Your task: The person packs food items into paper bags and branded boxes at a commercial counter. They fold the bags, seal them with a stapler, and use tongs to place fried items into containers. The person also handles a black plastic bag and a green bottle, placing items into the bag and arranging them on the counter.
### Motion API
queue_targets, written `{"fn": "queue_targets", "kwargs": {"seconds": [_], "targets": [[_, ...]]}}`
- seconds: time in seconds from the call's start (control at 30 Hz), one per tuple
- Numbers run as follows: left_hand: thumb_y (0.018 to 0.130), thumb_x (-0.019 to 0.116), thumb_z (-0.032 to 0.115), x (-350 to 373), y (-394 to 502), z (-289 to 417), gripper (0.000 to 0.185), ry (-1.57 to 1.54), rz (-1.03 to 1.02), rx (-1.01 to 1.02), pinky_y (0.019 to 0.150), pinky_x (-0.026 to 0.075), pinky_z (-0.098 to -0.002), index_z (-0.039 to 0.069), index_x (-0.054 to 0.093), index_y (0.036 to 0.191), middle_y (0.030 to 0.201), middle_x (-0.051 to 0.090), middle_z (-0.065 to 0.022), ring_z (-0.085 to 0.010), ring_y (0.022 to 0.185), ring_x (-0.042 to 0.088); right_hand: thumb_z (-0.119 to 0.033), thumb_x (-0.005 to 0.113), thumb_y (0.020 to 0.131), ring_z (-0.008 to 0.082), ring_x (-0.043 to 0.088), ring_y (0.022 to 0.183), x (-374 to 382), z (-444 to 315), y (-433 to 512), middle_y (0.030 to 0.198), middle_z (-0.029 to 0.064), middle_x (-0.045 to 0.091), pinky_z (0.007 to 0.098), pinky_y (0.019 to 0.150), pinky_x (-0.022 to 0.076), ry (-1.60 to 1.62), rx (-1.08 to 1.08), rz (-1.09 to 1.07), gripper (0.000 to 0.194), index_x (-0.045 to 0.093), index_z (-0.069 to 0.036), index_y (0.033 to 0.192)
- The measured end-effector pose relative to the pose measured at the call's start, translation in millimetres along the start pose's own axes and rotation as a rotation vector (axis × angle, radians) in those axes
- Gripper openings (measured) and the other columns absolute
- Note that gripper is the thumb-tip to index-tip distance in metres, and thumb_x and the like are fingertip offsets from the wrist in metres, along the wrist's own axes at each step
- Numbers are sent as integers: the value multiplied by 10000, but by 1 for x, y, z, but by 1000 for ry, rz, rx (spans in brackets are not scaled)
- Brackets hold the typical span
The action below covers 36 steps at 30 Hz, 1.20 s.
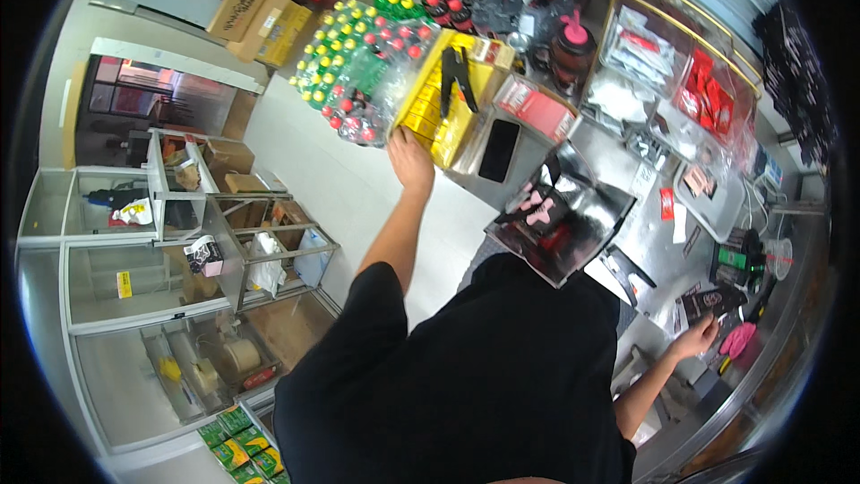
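Note:
My left hand (410,160) rests at the near corner of an open yellow carton (449,141) holding small yellow boxes; whether it grips the carton's edge is unclear. A black stapler-like tool (457,81) lies on the carton. My right hand (697,338) is at the right with curled fingers, beside black printed packets (713,300) on the metal counter; whether it holds something cannot be told. Between the hands stands an open, shiny silver-lined bag (576,215) with a pink and black item (537,208) at it. A second black hand tool (628,272) lies right of the bag.
A black phone (500,150) and a red-and-white box (535,107) sit beyond the bag. Bottles with yellow and red caps (363,47) stand past the carton. A clear organizer (672,60) and a grey tray (719,205) are at the right. Glass-fronted shelving (158,240) stands left.

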<state>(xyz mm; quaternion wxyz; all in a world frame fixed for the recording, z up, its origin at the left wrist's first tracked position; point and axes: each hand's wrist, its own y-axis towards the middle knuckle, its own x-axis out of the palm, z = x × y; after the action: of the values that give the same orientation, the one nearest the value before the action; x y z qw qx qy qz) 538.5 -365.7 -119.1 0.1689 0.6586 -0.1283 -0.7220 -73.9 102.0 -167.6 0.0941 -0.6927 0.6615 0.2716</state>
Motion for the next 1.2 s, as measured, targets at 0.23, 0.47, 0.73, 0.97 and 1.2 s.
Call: {"fn": "queue_targets", "kwargs": {"seconds": [0.23, 0.47, 0.73, 0.97, 1.2], "targets": [[898, 662, -5, -34, -15, 10, 334, -193, -127, -21, 1091, 480, -503, 53, 676, 1227, 1326, 638, -216, -441, 1310, 562, -259, 672, 1080, 234, 694, 1063, 1, 9, -10, 1215, 183, 758, 352, 1025, 522, -32, 71, -39, 429, 686, 116, 1287], [907, 796, 90, -172, 23, 39, 578, -958, 83, -70, 1026, 537, -431, 73, 563, 1436, 1310, 670, -125, -349, 1198, 673, -296, 651, 1086, 310, 705, 1076, -10, 11, 13, 1227, 226, 758, 391, 1003, 533, -194, -126, -48, 440, 703, 104, 1262], [1058, 592, 543, -215, 29, 144, 712, -2981, -849, -717, 1081, 519, -479, 80, 449, 1580, 1475, 500, -176, -290, 1257, 597, -219, 698, 1059, 269, 702, 1053, 4, -19, 27, 1227, 223, 754, 381, 1003, 547, 59, -75, -98, 380, 712, 93, 1276], [928, 779, 259, -226, 53, 169, 618, -1635, -1192, -8, 1026, 561, -385, -7, 568, 1445, 1344, 697, -169, -275, 1236, 696, -148, 714, 1048, 125, 631, 936, 0, -41, -4, 1036, 48, 730, 293, 871, 528, 253, -71, 15, 199, 720, 38, 1117], [840, 699, 101, -180, -5, 258, 435, -311, -1073, 1290, 966, 580, -459, -6, 678, 1260, 1248, 715, -252, -419, 1132, 700, -109, 694, 1054, 80, 610, 866, -4, -61, -43, 977, 22, 728, 246, 801, 510, 353, 67, 43, 168, 714, 52, 1096]]}}
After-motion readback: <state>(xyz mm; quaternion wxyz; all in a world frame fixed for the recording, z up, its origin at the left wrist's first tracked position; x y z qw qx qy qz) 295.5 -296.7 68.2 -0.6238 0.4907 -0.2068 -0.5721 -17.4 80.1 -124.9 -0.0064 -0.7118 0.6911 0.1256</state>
